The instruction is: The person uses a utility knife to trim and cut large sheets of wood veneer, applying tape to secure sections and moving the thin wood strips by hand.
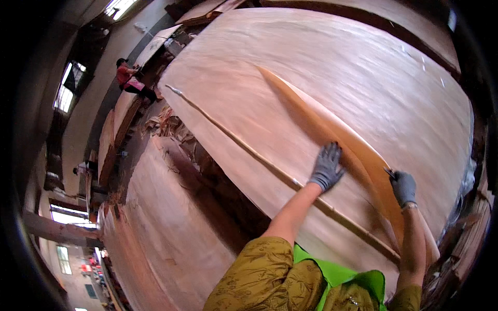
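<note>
A large sheet of pale wood veneer (321, 57) tops a wide stack in front of me. A long curved flap of veneer (358, 147) stands up from it, its orange-brown face toward me. My left hand (328, 165), in a grey glove, lies flat with fingers spread beside the flap's lower side. My right hand (403, 189), also gloved, is closed at the flap's upper edge. A small dark pointed tool (389, 172) sticks out from its fingers; its kind is too small to tell. A long thin wooden stick (238, 140) lies across the stack's near side, passing under my left forearm.
A second veneer stack (161, 207) stands at the left, with a dark gap between. Crumpled veneer scraps (168, 124) lie at its far end. A person in red (129, 78) works at another stack at the far left. More sheets (404, 20) edge the far side.
</note>
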`<state>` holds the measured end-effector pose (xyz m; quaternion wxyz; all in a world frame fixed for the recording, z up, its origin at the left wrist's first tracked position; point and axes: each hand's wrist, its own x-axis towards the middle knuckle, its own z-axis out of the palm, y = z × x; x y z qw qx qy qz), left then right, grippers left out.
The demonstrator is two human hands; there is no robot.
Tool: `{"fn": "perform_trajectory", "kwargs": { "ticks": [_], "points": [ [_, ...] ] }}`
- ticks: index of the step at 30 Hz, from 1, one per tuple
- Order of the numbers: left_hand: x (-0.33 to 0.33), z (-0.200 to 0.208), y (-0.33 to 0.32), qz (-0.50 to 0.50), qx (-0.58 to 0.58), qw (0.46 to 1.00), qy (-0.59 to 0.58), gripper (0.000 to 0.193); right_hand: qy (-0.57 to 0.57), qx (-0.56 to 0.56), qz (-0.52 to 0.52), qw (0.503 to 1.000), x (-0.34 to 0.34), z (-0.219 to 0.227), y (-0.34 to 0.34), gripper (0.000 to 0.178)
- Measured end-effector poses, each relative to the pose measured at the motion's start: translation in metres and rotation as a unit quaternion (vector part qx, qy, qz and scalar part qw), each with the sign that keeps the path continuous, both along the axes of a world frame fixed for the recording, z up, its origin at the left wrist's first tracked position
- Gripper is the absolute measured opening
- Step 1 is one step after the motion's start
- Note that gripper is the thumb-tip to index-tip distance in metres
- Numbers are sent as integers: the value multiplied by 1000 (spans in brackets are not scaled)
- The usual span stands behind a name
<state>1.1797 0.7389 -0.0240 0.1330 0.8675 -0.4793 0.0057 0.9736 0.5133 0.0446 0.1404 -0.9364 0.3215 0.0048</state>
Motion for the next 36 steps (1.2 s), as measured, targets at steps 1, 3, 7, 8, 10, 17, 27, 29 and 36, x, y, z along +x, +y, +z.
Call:
{"fn": "perform_trajectory", "kwargs": {
  "ticks": [1,3,7,8,10,17,27,29,36],
  "points": [
    [3,0,1,-6,-4,1000,29,79,-10,-17,-7,1000,3,9,1,18],
    [4,-2,1,-10,-86,995,57,71,-43,-46,-18,998,8,28,2,20],
    [32,-9,28,69,-246,962,97,57,-2,-129,-49,990,27,85,10,27],
    [49,-10,43,115,-295,945,82,56,3,-144,-48,988,36,111,18,30],
    [105,-8,74,193,-313,929,38,56,-41,-208,4,977,40,136,3,29],
    [222,-6,170,440,65,895,-29,71,-58,-264,28,962,79,223,-42,15],
    [224,-13,177,434,35,899,-43,66,-45,-348,-72,934,71,314,-44,21],
    [221,-9,168,430,50,901,-34,64,-25,-360,-78,929,28,275,-88,20],
    [226,-16,167,429,58,900,-61,66,25,-261,-81,962,-24,182,-96,24]
  ]
}}
